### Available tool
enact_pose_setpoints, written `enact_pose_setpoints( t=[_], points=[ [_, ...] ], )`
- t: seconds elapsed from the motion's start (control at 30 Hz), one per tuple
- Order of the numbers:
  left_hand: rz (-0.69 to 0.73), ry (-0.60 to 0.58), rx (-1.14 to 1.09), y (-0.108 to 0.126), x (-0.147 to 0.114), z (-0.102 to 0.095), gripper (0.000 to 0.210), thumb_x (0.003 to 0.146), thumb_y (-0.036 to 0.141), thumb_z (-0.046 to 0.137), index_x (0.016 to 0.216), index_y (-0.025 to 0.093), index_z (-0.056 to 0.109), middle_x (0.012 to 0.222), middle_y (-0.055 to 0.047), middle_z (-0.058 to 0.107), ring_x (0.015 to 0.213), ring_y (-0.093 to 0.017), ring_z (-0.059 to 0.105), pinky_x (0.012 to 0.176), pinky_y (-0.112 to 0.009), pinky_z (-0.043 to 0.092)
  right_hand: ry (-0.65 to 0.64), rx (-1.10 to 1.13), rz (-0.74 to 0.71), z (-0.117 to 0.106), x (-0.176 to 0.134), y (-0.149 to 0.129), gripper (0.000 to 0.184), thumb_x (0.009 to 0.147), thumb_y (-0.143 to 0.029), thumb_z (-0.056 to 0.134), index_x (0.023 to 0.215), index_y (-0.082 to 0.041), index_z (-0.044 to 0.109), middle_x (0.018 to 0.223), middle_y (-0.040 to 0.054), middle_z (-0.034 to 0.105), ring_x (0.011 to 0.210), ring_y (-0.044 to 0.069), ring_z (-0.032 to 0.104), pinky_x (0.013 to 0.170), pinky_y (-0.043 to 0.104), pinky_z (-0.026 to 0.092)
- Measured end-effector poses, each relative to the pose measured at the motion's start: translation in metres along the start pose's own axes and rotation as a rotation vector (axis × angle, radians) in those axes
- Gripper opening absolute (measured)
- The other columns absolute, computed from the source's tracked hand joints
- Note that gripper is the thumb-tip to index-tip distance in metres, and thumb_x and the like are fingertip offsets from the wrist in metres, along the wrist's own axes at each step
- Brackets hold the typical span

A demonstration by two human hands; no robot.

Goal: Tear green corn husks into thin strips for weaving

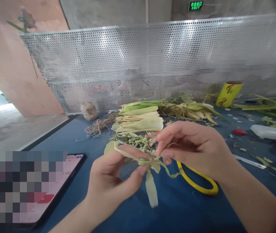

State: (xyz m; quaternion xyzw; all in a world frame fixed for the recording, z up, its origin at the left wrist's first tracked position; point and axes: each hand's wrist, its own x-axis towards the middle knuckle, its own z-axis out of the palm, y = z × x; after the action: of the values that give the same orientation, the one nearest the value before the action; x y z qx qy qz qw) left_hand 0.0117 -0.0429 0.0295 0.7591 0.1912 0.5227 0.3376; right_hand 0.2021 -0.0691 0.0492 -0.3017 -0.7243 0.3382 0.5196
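Observation:
Between my two hands is a small bundle of pale green leaf strips (151,189), probably husk, with loose ends hanging down and to the right. My left hand (118,174) pinches it between thumb and fingers. My right hand (191,152) has its fingertips closed on the same bundle from the right, where the strips cross. Exactly how they are wound is too small to make out. Yellow-handled scissors (201,187) lie under my right hand, their blades hidden. Just beyond the bundle are small green sprigs (138,139) and a stack of flat pale leaf strips (140,121).
A phone (67,181) lies at the left, near brown twine (101,124) and a whitish roll (88,111). At the right are a yellow tube (229,94), a white glue-gun-like tool (271,132), a thin blade (250,161) and leaf scraps. A perforated metal screen (152,61) borders the blue table's (176,213) back.

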Motion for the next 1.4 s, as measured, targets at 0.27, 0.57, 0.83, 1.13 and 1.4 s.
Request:
enact_pose_setpoints(
  t=[0.27, 0.57, 0.83, 1.13, 1.4],
  points=[
    [0.167, -0.032, 0.009, -0.005, -0.003, -0.003, 0.04, 0.065, -0.001, 0.061, 0.097, 0.023, 0.06, 0.089, -0.002, 0.066, 0.081, -0.017, 0.061, 0.069, -0.029, 0.054, 0.079, -0.017, -0.018, 0.001, -0.001, -0.007, 0.016, 0.074, -0.01, 0.061, 0.083, -0.024, 0.059, 0.078, -0.0042, 0.063, 0.072, 0.006, 0.062, 0.064, 0.011, 0.051],
    [0.471, -0.174, 0.403, 0.006, 0.007, -0.013, 0.054, 0.069, -0.001, 0.057, 0.116, 0.023, 0.049, 0.085, -0.003, 0.068, 0.075, -0.015, 0.06, 0.064, -0.028, 0.052, -0.088, -0.138, -0.257, -0.006, 0.002, 0.0, 0.021, 0.078, -0.005, 0.053, 0.089, -0.022, 0.059, 0.082, -0.0002, 0.062, 0.076, 0.011, 0.058, 0.074, 0.028, 0.049],
    [0.457, -0.159, 0.548, 0.002, 0.0, -0.012, 0.058, 0.073, 0.005, 0.056, 0.124, 0.025, 0.04, 0.085, -0.002, 0.067, 0.078, -0.015, 0.06, 0.07, -0.027, 0.051, -0.156, -0.398, -0.274, -0.002, 0.003, -0.001, 0.016, 0.075, -0.017, 0.061, 0.09, -0.021, 0.058, 0.08, 0.0007, 0.059, 0.079, 0.012, 0.055, 0.083, 0.028, 0.045],
    [0.297, -0.046, 0.288, 0.006, 0.0, -0.006, 0.032, 0.08, 0.032, 0.051, 0.111, 0.026, 0.057, 0.089, -0.008, 0.068, 0.089, -0.024, 0.059, 0.075, -0.038, 0.049, -0.126, -0.525, -0.314, -0.001, 0.004, 0.001, 0.009, 0.08, -0.016, 0.054, 0.086, -0.022, 0.058, 0.082, 0.0027, 0.058, 0.083, 0.013, 0.054, 0.082, 0.029, 0.046],
    [0.057, 0.223, 0.035, -0.008, -0.002, -0.004, 0.016, 0.08, 0.022, 0.055, 0.084, 0.031, 0.068, 0.083, 0.001, 0.068, 0.089, -0.017, 0.056, 0.085, -0.035, 0.045, -0.07, -0.513, -0.3, -0.001, 0.004, 0.002, 0.008, 0.079, -0.016, 0.055, 0.086, -0.021, 0.056, 0.084, 0.0028, 0.06, 0.083, 0.013, 0.056, 0.079, 0.028, 0.047]
  ],
)
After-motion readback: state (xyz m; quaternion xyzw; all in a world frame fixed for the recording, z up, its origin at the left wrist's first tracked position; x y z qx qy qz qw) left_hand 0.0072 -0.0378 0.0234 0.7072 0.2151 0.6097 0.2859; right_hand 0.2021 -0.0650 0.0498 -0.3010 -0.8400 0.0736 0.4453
